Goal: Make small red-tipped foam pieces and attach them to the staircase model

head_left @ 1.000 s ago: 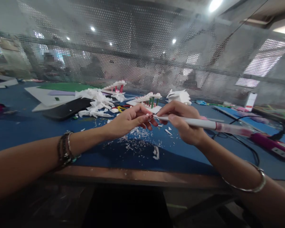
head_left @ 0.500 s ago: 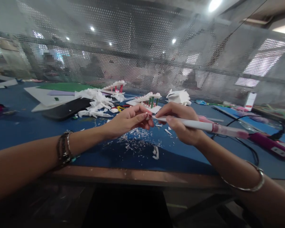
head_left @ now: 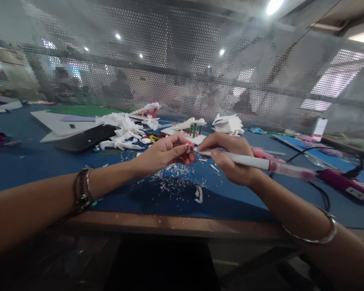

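My left hand [head_left: 165,155] is closed in a pinch on a tiny red and white piece [head_left: 189,147] held above the blue table mat [head_left: 33,161]. My right hand [head_left: 230,155] grips a long white pen-like tool [head_left: 255,161] with a pinkish translucent rear end, its tip touching the small piece. Below both hands lies a scatter of white shavings [head_left: 176,180] on the mat.
Behind the hands stand small white models with red and green posts [head_left: 189,128], a heap of white scraps [head_left: 121,131], a black flat object [head_left: 86,139] and white sheets [head_left: 57,123]. A purple device with a black cable [head_left: 346,182] lies right. A perforated screen [head_left: 182,68] closes the back; people sit behind it.
Both hands have drifted slightly left and a little up with the piece and the tool; the grip on each is unchanged.
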{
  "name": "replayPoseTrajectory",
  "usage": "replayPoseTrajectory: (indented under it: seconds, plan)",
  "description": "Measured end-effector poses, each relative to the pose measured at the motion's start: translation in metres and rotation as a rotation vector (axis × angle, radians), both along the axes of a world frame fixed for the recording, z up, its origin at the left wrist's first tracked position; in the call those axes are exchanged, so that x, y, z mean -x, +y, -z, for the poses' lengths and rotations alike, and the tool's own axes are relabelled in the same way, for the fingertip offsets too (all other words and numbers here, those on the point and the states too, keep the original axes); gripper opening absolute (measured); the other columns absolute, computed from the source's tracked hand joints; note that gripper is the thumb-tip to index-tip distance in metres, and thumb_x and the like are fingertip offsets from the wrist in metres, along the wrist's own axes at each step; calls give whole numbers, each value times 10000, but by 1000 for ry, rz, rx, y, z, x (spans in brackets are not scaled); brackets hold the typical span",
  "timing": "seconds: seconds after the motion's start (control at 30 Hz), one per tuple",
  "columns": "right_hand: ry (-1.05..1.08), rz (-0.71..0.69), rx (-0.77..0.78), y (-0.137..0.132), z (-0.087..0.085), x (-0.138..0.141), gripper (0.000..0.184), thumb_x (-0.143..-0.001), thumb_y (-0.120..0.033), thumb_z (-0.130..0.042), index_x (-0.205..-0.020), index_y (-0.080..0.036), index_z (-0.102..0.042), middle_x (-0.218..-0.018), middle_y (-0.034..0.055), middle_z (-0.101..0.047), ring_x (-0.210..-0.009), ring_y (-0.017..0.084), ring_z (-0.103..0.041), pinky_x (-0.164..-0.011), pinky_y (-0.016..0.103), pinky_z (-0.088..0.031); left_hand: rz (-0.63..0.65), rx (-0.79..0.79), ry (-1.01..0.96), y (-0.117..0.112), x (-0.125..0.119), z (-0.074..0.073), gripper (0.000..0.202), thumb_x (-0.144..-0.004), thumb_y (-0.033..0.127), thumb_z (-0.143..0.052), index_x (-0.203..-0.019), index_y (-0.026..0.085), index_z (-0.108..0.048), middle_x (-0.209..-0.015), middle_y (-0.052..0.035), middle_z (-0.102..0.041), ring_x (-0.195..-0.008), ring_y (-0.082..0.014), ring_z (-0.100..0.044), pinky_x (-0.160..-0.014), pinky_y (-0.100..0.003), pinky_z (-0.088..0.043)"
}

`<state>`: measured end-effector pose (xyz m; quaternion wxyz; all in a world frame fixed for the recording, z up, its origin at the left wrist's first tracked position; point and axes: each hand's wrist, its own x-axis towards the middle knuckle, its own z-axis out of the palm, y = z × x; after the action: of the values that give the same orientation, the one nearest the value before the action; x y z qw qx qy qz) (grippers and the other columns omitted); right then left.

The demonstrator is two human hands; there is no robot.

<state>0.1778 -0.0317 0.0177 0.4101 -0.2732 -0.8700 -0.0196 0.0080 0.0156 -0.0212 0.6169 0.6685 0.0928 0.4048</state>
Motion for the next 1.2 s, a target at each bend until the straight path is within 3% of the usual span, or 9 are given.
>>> replayPoseTrajectory:
  seconds: [0.1,0.63,0.9,1.2]
  plan:
    - [21,56,-27,0,0,0,209,-656,-119,-352,-653,-148,-558,-547,-19,-562,-491,62,-478,-475,187,-384,-8,1,2,0,0,0,132,-755,236,-569,-783,127,-500,-658,-3,-622,-615,-87,-568,-580,-219,-414]
    - [-6,38,-16,0,-2,0,209,-667,-144,-348,-674,-164,-556,-605,-8,-585,-530,77,-495,-507,207,-396,-132,-102,76,-6,0,-2,67,-769,164,-524,-789,145,-464,-729,-13,-629,-705,-108,-584,-635,-239,-418]
    - [-32,41,-7,1,0,0,207,-661,-140,-361,-686,-150,-566,-598,-4,-575,-538,81,-487,-522,212,-386,-228,-172,157,-7,0,-6,44,-777,170,-480,-769,142,-448,-661,8,-565,-609,-80,-522,-586,-220,-399]
    - [-29,56,25,1,1,1,204,-664,-113,-377,-701,-127,-577,-578,-6,-578,-518,66,-483,-514,189,-380,-238,-217,187,-7,-1,-4,44,-775,182,-464,-750,149,-448,-631,17,-537,-559,-67,-491,-530,-194,-367]
